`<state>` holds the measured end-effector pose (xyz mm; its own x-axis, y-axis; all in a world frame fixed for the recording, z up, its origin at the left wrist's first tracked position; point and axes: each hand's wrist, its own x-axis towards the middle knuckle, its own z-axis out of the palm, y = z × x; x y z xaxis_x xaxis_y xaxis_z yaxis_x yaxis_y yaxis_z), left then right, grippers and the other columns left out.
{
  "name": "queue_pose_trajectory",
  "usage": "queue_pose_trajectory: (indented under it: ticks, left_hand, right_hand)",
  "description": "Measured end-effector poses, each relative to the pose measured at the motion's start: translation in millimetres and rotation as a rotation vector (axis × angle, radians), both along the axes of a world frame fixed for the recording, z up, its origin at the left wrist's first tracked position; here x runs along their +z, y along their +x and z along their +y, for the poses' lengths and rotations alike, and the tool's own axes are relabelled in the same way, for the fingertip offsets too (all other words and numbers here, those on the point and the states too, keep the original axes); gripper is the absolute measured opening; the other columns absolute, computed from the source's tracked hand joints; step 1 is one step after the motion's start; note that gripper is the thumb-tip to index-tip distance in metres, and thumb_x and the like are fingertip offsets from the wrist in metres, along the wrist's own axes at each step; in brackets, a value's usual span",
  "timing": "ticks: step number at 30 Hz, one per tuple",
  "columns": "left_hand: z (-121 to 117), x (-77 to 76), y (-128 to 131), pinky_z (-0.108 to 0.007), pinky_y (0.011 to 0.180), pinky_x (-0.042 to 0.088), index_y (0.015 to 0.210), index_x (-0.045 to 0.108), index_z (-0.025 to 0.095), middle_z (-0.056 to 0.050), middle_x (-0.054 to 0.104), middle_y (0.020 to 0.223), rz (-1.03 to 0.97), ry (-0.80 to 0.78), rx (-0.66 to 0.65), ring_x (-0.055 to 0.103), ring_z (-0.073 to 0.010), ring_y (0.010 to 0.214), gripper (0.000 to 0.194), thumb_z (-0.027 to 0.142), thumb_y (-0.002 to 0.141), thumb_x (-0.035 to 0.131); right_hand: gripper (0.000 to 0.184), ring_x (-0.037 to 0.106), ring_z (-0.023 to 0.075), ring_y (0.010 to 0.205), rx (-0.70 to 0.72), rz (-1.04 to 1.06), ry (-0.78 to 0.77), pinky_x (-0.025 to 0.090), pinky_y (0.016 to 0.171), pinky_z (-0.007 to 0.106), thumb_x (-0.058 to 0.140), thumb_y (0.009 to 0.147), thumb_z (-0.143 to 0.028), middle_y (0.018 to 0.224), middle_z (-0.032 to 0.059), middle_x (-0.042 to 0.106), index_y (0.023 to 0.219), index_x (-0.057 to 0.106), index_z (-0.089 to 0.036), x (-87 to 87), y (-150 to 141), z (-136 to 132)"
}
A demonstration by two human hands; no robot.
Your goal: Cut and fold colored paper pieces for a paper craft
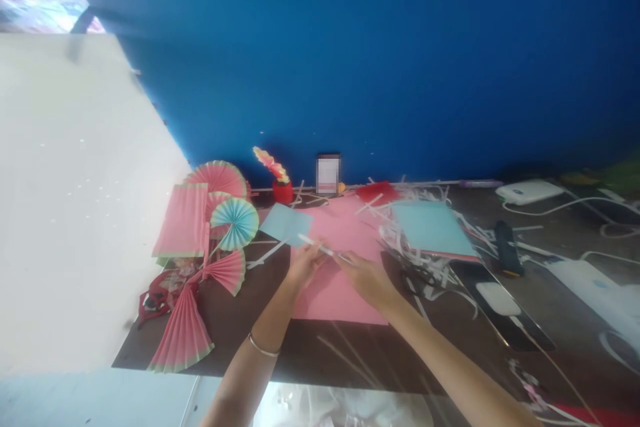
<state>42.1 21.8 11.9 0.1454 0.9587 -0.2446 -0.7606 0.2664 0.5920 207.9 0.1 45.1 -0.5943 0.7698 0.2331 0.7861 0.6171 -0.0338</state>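
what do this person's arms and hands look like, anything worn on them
The left hand and right hand wear no gloves. No sleeves show on the left arm or right arm. A thin, silvery bangle circles the left arm.

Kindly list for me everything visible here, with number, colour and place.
Wall: one, blue, behind
Panel: one, white, left
Table: one, dark, lower middle
Large sheet: one, pink, table centre
Smaller sheets: two, light blue, table middle
Red paper: one, red, far edge
Loose strips: many, white, mostly right
Held strip: one, white, centre
Pleated fans: at least three, pink, left
Round fan: one, light blue, left
Container: one, red, near wall
Pen: one, purple, back right
Phone-like slab: one, black, right
White devices: at least two, white, right
Bangle: one, silvery, lower centre
Other small items: several, unclear
Left hand: one, bare, on held strip
Right hand: one, bare, on held strip
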Motion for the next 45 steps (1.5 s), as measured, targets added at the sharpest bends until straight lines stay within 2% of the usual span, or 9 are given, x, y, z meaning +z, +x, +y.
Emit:
queue_pose_trajectory:
  ticks: [6,14,19,27,31,34,38,45]
  left_hand:
    - [-1,-3.5,0,-0.038,0.098,0.038,0.089,0.064,0.011,-0.011,0.066,0.097,0.034,-0.038,0.041,0.059,-0.0223,0.101,0.02,0.024,0.073,0.066]
    - [3,-7.6,-5,-0.038,0.092,0.043,0.087,0.064,0.01,-0.012,0.066,0.096,0.043,-0.015,0.073,0.062,-0.0222,0.093,0.02,0.022,0.072,0.066]
    - [7,-8.7,-11,-0.034,0.085,0.048,0.089,0.064,0.008,-0.011,0.066,0.09,0.036,0.012,0.16,0.063,-0.0202,0.089,0.017,0.02,0.077,0.061]
    - [9,-9.7,-15,-0.029,0.075,0.051,0.09,0.064,0.008,-0.01,0.066,0.086,0.03,-0.001,0.164,0.064,-0.0175,0.081,0.02,0.02,0.074,0.064]
    - [7,-6.7,-13,-0.029,0.079,0.049,0.094,0.063,0.011,-0.01,0.066,0.093,0.019,-0.006,0.171,0.063,-0.0195,0.09,0.025,0.028,0.076,0.062]
    - [4,-5.4,-7,-0.034,0.086,0.047,0.094,0.063,0.012,-0.012,0.065,0.1,0.013,-0.028,0.09,0.06,-0.0228,0.097,0.03,0.035,0.074,0.063]
    - [-1,-5.6,1,-0.036,0.093,0.042,0.092,0.064,0.011,-0.01,0.066,0.097,0.047,-0.003,-0.005,0.061,-0.0219,0.096,0.028,0.028,0.07,0.068]
    - [-1,-4.1,-1,-0.036,0.092,0.043,0.087,0.065,0.011,-0.008,0.068,0.09,0.06,-0.009,0.043,0.062,-0.0204,0.094,0.021,0.025,0.071,0.068]
  right_hand:
    - [0.043,0.061,0.0185,0.087,0.015,0.007,0.011,0.05,0.07,0.028,0.037,0.081,-0.003,0.104,0.0089,0.063,0.118,0.052,-0.018,2.4,-1,-2]
    - [0.048,0.06,0.019,0.093,0.056,0.054,0.072,0.049,0.078,0.031,0.038,0.077,0.001,0.104,0.0084,0.064,0.119,0.049,-0.017,-6.6,3,-1]
    - [0.044,0.061,0.0185,0.087,0.076,0.06,0.082,0.051,0.069,0.027,0.037,0.078,0.001,0.099,0.0098,0.065,0.116,0.053,-0.015,-3.5,10,1]
    - [0.045,0.062,0.0172,0.082,0.07,0.023,0.068,0.05,0.067,0.026,0.038,0.079,-0.001,0.098,0.009,0.065,0.118,0.052,-0.016,-4.1,12,1]
    - [0.044,0.061,0.0164,0.075,0.056,0.017,0.064,0.049,0.062,0.024,0.038,0.078,-0.001,0.088,0.0081,0.066,0.118,0.052,-0.015,-1.2,7,1]
    - [0.044,0.061,0.0161,0.074,0.049,0.046,0.061,0.048,0.062,0.024,0.039,0.077,-0.001,0.086,0.0082,0.065,0.117,0.052,-0.015,1.4,4,1]
    - [0.044,0.06,0.016,0.073,0.064,0.057,0.067,0.048,0.062,0.025,0.041,0.076,0.0,0.087,0.0073,0.065,0.116,0.051,-0.015,0.1,2,1]
    - [0.046,0.061,0.0192,0.084,0.072,0.106,-0.002,0.05,0.07,0.03,0.039,0.077,-0.002,0.097,0.0092,0.065,0.12,0.048,-0.016,1.3,1,-1]
